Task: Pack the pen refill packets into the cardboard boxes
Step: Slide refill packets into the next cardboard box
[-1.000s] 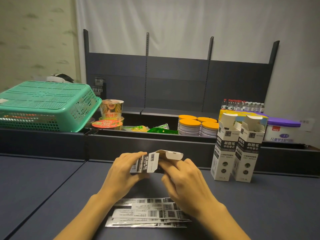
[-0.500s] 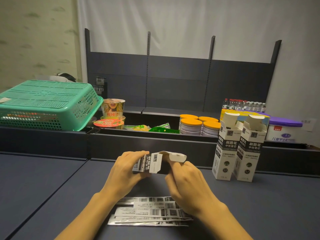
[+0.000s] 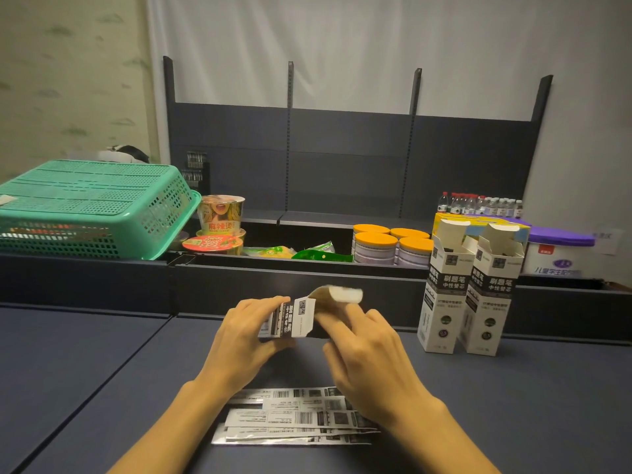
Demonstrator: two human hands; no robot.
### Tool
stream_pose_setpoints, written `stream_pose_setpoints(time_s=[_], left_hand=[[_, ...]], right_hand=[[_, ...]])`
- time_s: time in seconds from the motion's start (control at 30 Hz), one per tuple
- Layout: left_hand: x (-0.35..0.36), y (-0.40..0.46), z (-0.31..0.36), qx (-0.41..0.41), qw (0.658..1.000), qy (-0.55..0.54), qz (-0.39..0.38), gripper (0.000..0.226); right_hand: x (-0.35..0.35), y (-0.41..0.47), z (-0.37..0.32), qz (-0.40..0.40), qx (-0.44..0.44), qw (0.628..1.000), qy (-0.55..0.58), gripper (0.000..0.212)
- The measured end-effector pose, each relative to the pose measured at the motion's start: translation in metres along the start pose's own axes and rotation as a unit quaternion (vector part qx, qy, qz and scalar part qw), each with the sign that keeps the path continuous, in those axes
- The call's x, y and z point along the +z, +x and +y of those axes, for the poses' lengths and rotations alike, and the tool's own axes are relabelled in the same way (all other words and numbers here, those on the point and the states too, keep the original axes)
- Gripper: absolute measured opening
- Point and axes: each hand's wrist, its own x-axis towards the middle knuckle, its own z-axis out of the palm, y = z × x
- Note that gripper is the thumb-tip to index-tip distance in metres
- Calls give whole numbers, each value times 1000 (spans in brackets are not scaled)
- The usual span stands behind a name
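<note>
My left hand [image 3: 239, 340] grips a black-and-white cardboard box [image 3: 294, 319] held sideways above the table, its open end pointing right. My right hand [image 3: 362, 357] is at that open end, fingers against the raised top flap [image 3: 342, 294], which looks blurred. A pile of several flat pen refill packets [image 3: 294, 417] lies on the dark table below my wrists. Two more boxes of the same kind [image 3: 444, 302] [image 3: 492, 309] stand upright at the right with their top flaps open.
A green plastic basket [image 3: 89, 210] lies upside down at the back left. Behind a dark ledge sit noodle cups [image 3: 222, 217], snack bags [image 3: 307, 253], orange-lidded tins [image 3: 386, 244], water bottles [image 3: 478, 203] and a purple-lidded tub [image 3: 561, 251].
The box has stayed in my left hand. My right hand's fingers have shifted at the open end and the top flap has moved, now blurred.
</note>
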Motion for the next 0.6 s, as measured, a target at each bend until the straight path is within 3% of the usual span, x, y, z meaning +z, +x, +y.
stream_pose_setpoints(time_s=[0.17,0.37,0.5,0.6], left_hand=[[-1,-1,-2,-16,1000,-8,2,69],[-5,0,0,-57,998,-24,33,67],[-8,0,2,-70,996,-30,37,67],[-8,0,3,-81,995,-29,45,67]], right_hand=[[0,-1,4,8,16,999,50,40],[-1,-2,20,76,30,988,131,26],[0,-6,38,-7,90,982,163,24],[-2,-9,50,-66,120,975,176,10]])
